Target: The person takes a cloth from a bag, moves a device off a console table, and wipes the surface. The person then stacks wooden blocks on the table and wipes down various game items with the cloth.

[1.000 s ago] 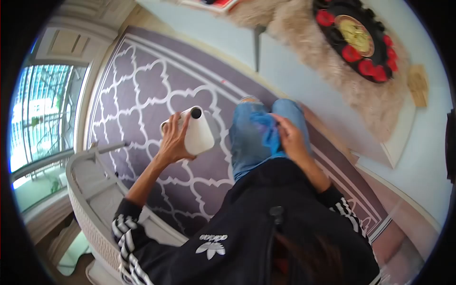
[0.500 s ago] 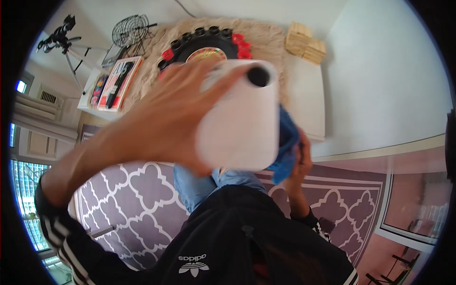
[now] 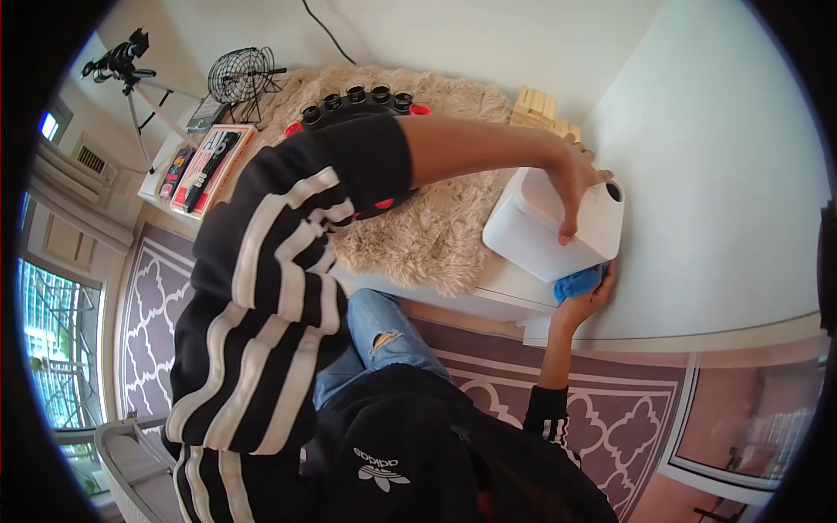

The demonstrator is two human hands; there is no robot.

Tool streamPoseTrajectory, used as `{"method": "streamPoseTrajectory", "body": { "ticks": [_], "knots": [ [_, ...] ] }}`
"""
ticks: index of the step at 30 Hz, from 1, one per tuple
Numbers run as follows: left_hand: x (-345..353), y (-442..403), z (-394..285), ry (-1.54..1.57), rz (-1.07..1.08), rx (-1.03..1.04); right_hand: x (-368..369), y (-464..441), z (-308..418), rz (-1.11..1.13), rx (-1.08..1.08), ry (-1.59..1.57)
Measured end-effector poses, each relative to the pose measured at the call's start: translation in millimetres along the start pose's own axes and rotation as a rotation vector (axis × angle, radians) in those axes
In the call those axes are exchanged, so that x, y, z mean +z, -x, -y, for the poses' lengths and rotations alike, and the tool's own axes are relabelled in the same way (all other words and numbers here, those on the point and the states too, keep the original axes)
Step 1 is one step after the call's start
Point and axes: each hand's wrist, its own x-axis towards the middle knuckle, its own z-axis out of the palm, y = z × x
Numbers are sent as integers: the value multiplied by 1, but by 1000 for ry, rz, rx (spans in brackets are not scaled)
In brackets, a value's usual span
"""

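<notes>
A white box-shaped object [image 3: 536,228] with rounded corners and a round black spot is at the right end of the white table [image 3: 510,281]. It looks tilted; whether it rests on the tabletop, I cannot tell. My left hand [image 3: 575,179] reaches across from the left and grips its upper side, thumb on the near face and fingers over the far edge. Below its lower right side, my right hand [image 3: 596,299] is closed around a blue cloth [image 3: 576,283], which is against or very near the box.
A beige fur cover [image 3: 418,248] lies over the table, with a shot-glass roulette set [image 3: 356,103] partly behind my left sleeve. Wooden blocks [image 3: 536,109] stand at the back right. A wire cage [image 3: 241,77], game boxes [image 3: 214,170] and a telescope [image 3: 122,65] are at left.
The white box has moved from in front of me to the right end of the table, with my left arm stretched across. My right hand and the cloth have also shifted right.
</notes>
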Motion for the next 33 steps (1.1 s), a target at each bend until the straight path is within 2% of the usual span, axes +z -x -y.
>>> {"method": "streamPoseTrajectory", "body": {
  "ticks": [6,11,13,14,15,17,19,21,23,25,27,29,30,31,32,33],
  "knots": [
    [7,-9,10,53,-71,-75,19,-21,-1,-16,-91,169],
    [31,-2,19,80,-144,-161,18,-43,-37,58,-45,129],
    [59,14,4,-46,-726,-233,15,-55,-56,81,-30,86],
    [61,34,-12,90,-826,-350,16,-60,-63,88,1,-10],
    [75,44,-21,75,-828,-369,22,-61,-67,93,29,-109],
    [109,59,-29,508,-1339,-443,35,-61,-49,147,64,-108],
    [136,90,-37,486,-1441,-508,38,-67,-50,130,148,-227],
    [160,119,-28,228,-1584,-661,32,-72,-60,170,178,-184],
    [174,153,-8,152,-1729,-818,19,-73,-68,199,205,-107],
    [175,194,13,374,-1870,-1009,6,-38,-55,102,-186,252],
    [197,238,48,498,-2000,-1107,-6,5,-33,7,-418,427],
    [208,271,76,746,-2077,-1056,18,57,12,96,-319,-60],
    [208,279,89,751,-2071,-1059,39,72,42,267,-288,-154],
    [206,287,103,926,-2053,-1011,64,78,62,432,-257,-246],
    [206,293,118,1102,-2030,-958,77,76,64,515,-227,-101],
    [211,296,138,1112,-2030,-952,100,64,66,632,-258,102]
  ]
}}
